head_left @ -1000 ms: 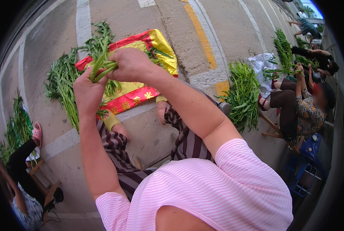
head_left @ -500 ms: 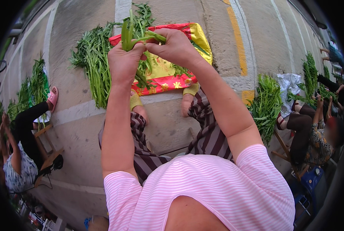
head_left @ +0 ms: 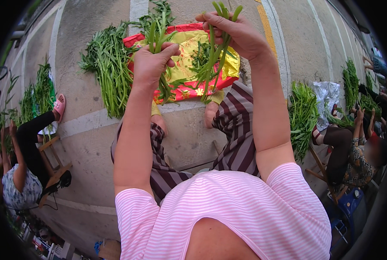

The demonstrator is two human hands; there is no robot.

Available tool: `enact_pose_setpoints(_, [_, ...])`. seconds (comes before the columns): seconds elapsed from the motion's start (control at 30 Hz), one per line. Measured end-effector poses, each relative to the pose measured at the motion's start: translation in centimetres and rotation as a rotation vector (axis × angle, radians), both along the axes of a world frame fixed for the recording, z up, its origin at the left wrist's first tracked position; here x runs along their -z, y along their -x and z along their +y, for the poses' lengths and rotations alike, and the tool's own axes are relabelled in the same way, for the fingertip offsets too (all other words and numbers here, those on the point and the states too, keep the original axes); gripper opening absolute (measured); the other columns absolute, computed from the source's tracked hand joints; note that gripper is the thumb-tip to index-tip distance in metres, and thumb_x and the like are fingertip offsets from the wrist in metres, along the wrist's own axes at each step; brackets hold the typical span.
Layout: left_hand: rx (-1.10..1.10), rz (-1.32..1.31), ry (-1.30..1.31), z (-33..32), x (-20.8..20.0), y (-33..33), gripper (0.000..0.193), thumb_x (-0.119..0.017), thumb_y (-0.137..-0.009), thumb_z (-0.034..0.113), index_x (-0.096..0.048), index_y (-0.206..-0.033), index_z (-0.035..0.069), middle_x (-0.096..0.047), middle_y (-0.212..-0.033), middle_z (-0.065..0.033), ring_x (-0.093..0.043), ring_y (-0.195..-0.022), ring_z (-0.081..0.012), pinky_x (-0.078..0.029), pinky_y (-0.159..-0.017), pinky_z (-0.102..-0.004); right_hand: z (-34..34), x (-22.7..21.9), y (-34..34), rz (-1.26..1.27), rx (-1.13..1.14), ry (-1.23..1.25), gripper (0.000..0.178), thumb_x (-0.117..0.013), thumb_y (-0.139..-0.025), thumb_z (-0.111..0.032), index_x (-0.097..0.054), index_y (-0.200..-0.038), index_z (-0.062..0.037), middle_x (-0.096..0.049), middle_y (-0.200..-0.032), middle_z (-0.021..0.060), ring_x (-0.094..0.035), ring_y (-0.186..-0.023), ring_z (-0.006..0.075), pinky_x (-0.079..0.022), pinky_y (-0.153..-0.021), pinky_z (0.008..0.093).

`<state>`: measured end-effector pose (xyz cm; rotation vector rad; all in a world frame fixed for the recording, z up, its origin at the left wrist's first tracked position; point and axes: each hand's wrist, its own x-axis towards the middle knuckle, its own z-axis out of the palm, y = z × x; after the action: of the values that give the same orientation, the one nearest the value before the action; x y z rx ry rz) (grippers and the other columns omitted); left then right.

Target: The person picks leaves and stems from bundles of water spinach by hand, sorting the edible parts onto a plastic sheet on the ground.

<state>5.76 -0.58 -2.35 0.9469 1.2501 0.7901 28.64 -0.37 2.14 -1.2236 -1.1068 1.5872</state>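
My left hand is closed around a small bunch of green stems, held upright above my knees. My right hand is raised to the right of it and pinches a few green stems that hang down with their leaves. Both hands are apart, over a red and yellow foil sheet spread on the pavement in front of my feet. A pile of the same green stems lies on the ground to the left of the sheet.
A person sits on a low wooden stool at my left beside more greens. At my right another seated person works next to a pile of greens and a silvery sheet.
My two hands, together on one bunch before, have come apart. The right hand has drawn a few stems off to the right while the left keeps the bunch.
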Motion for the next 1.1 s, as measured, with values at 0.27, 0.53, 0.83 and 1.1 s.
enact_pose_setpoints(0.27, [0.175,-0.028,0.059,-0.9,-0.3,-1.9,0.028,-0.073,-0.089,0.032,-0.072,-0.099,0.005,-0.073,-0.088,-0.0047,-0.054,-0.057,-0.0038,-0.037,-0.049,-0.0195,-0.6,-0.3,-2.4,-0.242,0.043,-0.083,0.035,-0.061,-0.098,-0.034,-0.070,-0.110,-0.0035,-0.063,-0.081,-0.0072,-0.051,-0.070,0.0015,-0.039,-0.059,0.0199])
enact_pose_setpoints(0.53, [0.098,-0.228,0.027,0.4,-0.4,0.1,0.030,-0.061,-0.098,0.026,-0.067,-0.112,0.001,-0.072,-0.098,-0.0091,-0.055,-0.060,-0.0037,-0.038,-0.049,-0.0178,0.0,0.8,-0.6,-0.184,0.156,-0.045,0.036,-0.052,-0.102,-0.035,-0.066,-0.106,-0.0024,-0.071,-0.095,0.0062,-0.068,-0.087,0.0141,-0.053,-0.075,0.0275])
enact_pose_setpoints(0.83, [0.149,-0.302,-0.013,0.1,-1.2,0.4,0.029,-0.062,-0.098,0.025,-0.067,-0.113,0.001,-0.072,-0.100,-0.0102,-0.053,-0.060,-0.0046,-0.036,-0.050,-0.0183,1.0,0.8,3.4,0.263,0.231,0.045,0.029,-0.069,-0.092,-0.029,-0.063,-0.104,-0.0024,-0.055,-0.073,-0.0030,-0.050,-0.056,0.0067,-0.045,-0.053,0.0231])
enact_pose_setpoints(1.1, [0.135,-0.154,-0.084,-0.8,-1.8,0.3,0.027,-0.067,-0.094,0.028,-0.071,-0.107,0.005,-0.072,-0.092,-0.0025,-0.051,-0.058,-0.0030,-0.036,-0.051,-0.0184,1.1,1.9,6.0,0.418,0.279,0.114,0.030,-0.084,-0.078,-0.017,-0.065,-0.096,-0.0024,-0.056,-0.068,-0.0012,-0.050,-0.054,0.0078,-0.041,-0.049,0.0232])
